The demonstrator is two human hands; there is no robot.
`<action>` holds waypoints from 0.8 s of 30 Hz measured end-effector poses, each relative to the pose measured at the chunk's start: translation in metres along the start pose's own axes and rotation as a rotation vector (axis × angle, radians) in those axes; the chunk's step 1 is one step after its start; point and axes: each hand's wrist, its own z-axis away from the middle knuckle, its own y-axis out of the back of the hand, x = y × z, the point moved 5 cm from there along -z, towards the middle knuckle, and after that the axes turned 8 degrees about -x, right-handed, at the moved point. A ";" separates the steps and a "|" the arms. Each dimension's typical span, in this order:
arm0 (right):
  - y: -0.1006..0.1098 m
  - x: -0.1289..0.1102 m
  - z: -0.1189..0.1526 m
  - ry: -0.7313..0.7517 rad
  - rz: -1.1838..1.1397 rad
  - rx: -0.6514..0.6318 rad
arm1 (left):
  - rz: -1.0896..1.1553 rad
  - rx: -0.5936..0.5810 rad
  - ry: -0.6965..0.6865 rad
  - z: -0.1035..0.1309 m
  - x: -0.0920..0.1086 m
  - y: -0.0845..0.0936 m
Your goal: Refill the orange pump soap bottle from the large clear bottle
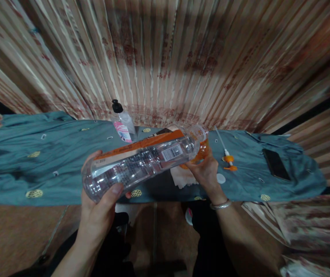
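My left hand (100, 202) is wrapped round the base of a large clear plastic bottle (142, 157) with an orange label strip and a barcode. The bottle lies tilted, its neck higher and pointing right. Behind that neck is an orange transparent bottle (203, 150), partly hidden, with my right hand (208, 171) closed round its side. Whether the two mouths touch cannot be seen. Just right of this hand, an orange and white pump top (229, 159) with a long tube lies on the cloth, near a small white disc (220, 178).
A clear bottle with a black top and pink label (123, 125) stands at the back left. A phone (276, 164) lies at the right. Under my hands is a pale cloth piece (184, 177) on the teal cloth-covered surface (64, 161). A pleated curtain (153, 57) hangs behind.
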 end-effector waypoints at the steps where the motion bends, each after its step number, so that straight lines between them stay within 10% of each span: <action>1: 0.000 0.000 0.000 -0.011 -0.001 -0.006 | -0.005 -0.002 -0.003 0.000 0.000 0.000; 24: -0.001 0.004 -0.001 0.045 0.013 0.024 | -0.027 -0.011 -0.006 -0.001 0.000 0.000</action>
